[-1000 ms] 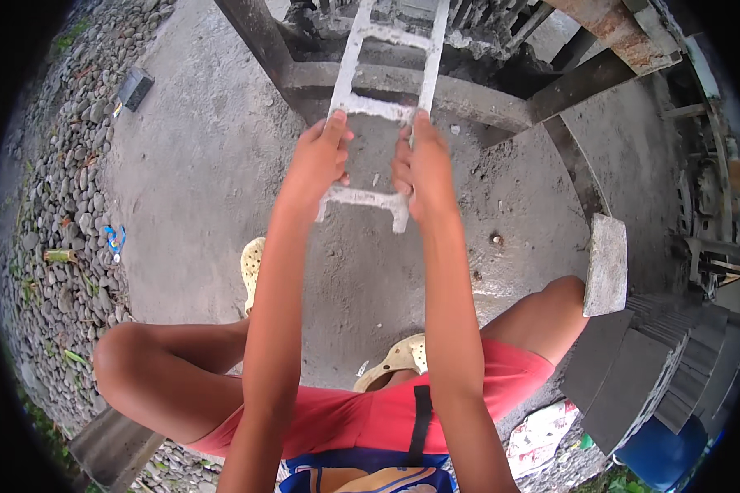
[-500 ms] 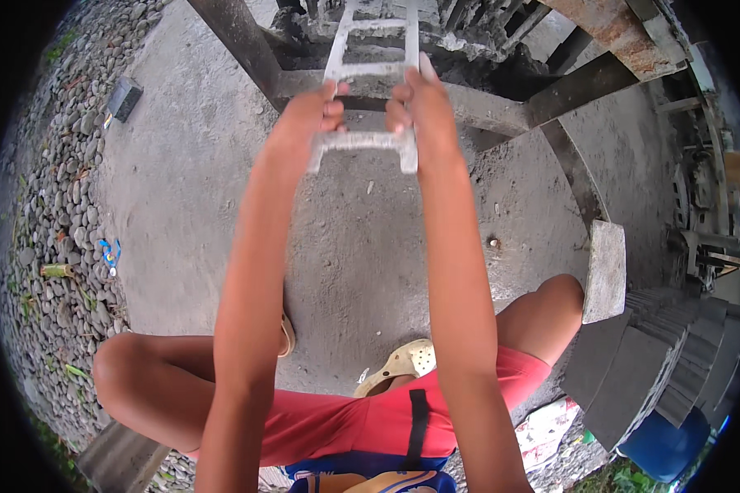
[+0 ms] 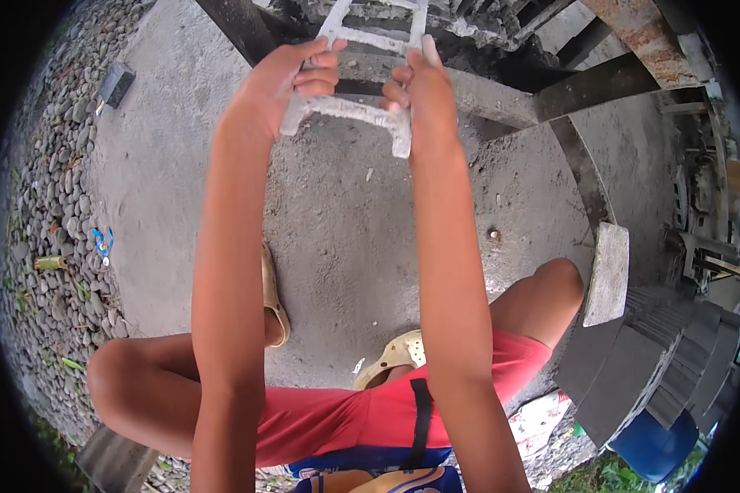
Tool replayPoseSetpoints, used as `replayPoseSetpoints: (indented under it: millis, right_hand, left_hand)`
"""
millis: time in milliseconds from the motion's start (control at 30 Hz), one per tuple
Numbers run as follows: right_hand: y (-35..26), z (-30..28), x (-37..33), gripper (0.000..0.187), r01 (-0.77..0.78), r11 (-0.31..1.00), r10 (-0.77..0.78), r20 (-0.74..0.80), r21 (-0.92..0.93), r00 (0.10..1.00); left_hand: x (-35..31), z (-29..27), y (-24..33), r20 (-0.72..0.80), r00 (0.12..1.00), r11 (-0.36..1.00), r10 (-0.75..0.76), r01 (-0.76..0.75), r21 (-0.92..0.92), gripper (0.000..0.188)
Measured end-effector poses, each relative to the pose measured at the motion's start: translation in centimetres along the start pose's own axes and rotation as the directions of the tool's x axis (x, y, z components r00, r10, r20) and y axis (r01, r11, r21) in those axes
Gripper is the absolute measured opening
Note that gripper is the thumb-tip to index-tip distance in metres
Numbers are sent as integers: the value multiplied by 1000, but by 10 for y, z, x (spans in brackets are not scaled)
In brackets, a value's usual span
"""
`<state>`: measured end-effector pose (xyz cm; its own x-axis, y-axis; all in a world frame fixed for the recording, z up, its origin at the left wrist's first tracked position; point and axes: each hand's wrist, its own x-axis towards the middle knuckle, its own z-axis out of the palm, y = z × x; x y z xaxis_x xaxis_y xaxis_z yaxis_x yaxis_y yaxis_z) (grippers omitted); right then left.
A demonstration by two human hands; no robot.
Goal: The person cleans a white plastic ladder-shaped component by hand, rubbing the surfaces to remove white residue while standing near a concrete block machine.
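A pale, ladder-shaped frame [image 3: 349,108] is held out in front of the person, over the concrete floor [image 3: 345,238], its far end running past the upper edge of the view. The left hand [image 3: 294,76] grips its left rail between the two nearest rungs, fingers curled inward; the right hand [image 3: 423,90] is wrapped around the right rail opposite, thumb laid along it. A grey beam [image 3: 497,103] crosses behind the frame and reaches out to its right.

Well to the right of the frame and nearer the person, a pale slab [image 3: 607,275] stands tilted by a stack of dark grey slabs [image 3: 625,374]. Farther that way, partly behind the stack, sits a rounded blue shape [image 3: 656,450], probably a tub, though the stack and the dim rim hide its inside. Left of the frame, beyond the floor's edge, lie pebbles [image 3: 70,205], with a grey block [image 3: 117,85] near them. Between frame and person are two cream clogs [image 3: 401,352], both worn.
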<state>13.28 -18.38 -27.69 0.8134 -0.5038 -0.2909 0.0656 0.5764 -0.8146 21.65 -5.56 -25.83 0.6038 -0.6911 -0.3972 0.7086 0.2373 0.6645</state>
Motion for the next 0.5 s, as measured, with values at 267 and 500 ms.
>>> replayPoseSetpoints:
  millis: [267, 500]
  right_hand:
    - [9, -39, -29, 49, -93, 995, 92, -25, -46, 995]
    - [6, -26, -45, 50, -152, 988, 152, -28, 7, 988]
  left_hand:
    - [-30, 25, -51, -316, 948, 998, -37, 52, 38, 26]
    - [-46, 26, -38, -324, 946, 964, 27, 61, 259, 31]
